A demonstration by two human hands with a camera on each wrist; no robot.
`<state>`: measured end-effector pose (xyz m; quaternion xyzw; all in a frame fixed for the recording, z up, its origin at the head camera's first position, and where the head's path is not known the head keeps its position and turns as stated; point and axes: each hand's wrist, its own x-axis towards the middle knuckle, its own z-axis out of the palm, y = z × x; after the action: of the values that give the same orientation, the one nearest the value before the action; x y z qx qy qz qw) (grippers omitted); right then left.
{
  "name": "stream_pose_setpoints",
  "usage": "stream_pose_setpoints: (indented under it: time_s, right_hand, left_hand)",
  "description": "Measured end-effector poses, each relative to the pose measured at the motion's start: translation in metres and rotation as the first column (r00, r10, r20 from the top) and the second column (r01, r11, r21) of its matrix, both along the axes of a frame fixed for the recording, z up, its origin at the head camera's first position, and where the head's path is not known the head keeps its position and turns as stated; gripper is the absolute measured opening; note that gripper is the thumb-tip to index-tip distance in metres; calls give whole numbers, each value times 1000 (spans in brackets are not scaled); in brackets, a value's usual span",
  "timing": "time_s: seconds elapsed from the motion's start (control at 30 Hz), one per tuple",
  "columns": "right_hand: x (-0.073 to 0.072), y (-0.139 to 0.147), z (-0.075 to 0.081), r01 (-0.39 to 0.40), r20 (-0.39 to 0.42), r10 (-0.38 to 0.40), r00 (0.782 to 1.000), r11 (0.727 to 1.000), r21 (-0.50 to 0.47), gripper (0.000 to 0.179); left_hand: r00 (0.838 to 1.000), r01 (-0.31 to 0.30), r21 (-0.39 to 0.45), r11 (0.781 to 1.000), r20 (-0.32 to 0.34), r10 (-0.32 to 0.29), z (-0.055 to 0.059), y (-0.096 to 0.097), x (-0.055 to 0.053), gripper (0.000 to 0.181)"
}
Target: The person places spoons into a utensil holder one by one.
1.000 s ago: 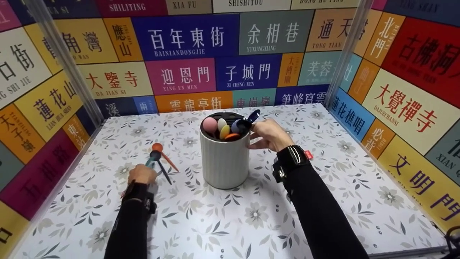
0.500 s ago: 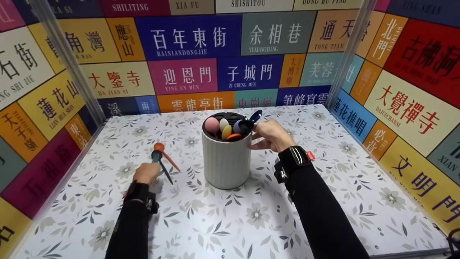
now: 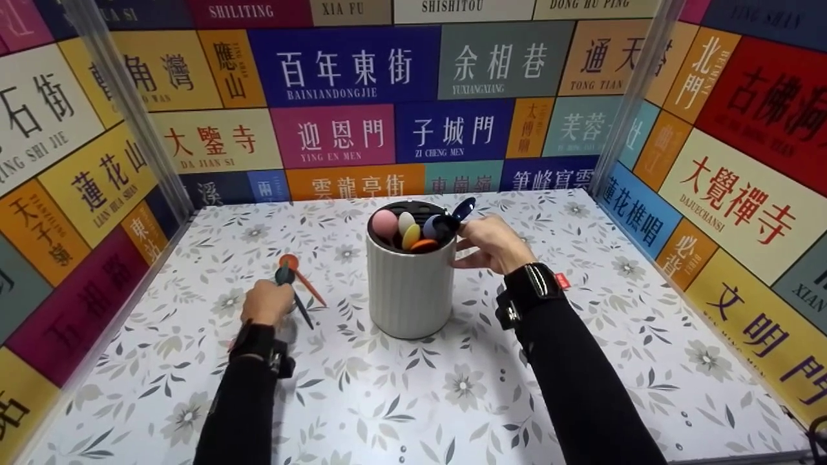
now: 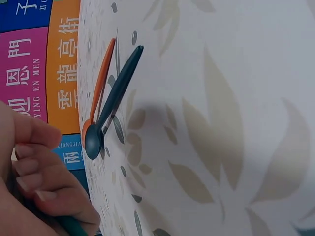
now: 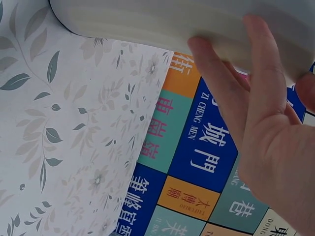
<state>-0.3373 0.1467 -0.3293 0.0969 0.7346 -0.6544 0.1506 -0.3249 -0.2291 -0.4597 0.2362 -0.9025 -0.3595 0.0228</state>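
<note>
My left hand [image 3: 267, 302] has its fingers curled round a thin teal handle [image 4: 74, 227], most of it hidden in the fist; in the head view its tip shows above the hand. Just beyond, a dark teal spoon [image 4: 115, 96] and an orange spoon [image 4: 102, 78] lie side by side on the table. A ribbed pale canister [image 3: 411, 290] stands upright, filled with several coloured spoons, pink, white, yellow and orange among them. At its right side, near the rim, my right hand [image 3: 494, 242] touches the wall with extended fingertips, beside a dark blue spoon [image 3: 464, 208] sticking up.
The table [image 3: 465, 426] has a white top with grey flowers and leaves. Panels with colourful Chinese signs [image 3: 345, 68] enclose the back and both sides. Clear corner strips [image 3: 639, 90] join the panels. A black cable [image 3: 819, 433] lies at the right front edge.
My left hand has shifted forward and to the right, closer to the two lying spoons. My right hand stays at the canister. The head view has moved slightly.
</note>
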Motion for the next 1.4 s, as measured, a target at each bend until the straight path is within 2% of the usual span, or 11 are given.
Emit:
stream_pose_setpoints:
  time_s: [0.17,0.27,0.43,0.57,0.63,0.83,0.87,1.07,1.17,1.3,1.4]
  right_hand:
    - [1,0,-1,-3,1,3,1000,1000,-17,47]
    - [0,0,-1,-2,1,2,1000,1000,-15,46]
    - [-1,1,-1,-5,-17,5,1000,1000,6,42]
    - [-1,1,-1,-6,-25,6,1000,1000,14,36]
    - [-1,1,-1,-5,-19,6,1000,1000,11,34]
    - [-3,1,-2,-11,-3,11,1000,1000,-11,37]
    - [-3,1,-2,-10,-2,10,1000,1000,-12,39]
    - [0,-1,1,-11,-4,11,1000,1000,5,44]
    - [0,0,1,-11,-9,11,1000,1000,14,42]
    - [1,0,1,-7,-10,7,1000,1000,1,42]
    - [0,0,0,-5,-10,5,1000,1000,2,43]
  left_hand:
    - [1000,-30,-4,1000,-10,30,3,9,-3,30]
    - [996,-25,22,999,-86,27,6,18,-5,29]
    - [963,46,129,991,-270,-10,15,37,-9,18]
    - [941,65,224,972,-337,15,26,54,-14,21]
    - [944,68,279,958,-327,28,33,61,-15,29]
    - [945,167,468,868,-328,-5,58,80,-15,36]
    - [940,184,479,858,-341,-11,63,83,-14,36]
    - [914,223,461,859,-406,-19,97,97,-16,35]
    - [900,247,476,844,-436,-18,112,104,-15,35]
    - [875,301,521,799,-485,-13,127,111,-13,38]
    - [853,356,565,744,-522,-12,137,117,-9,40]
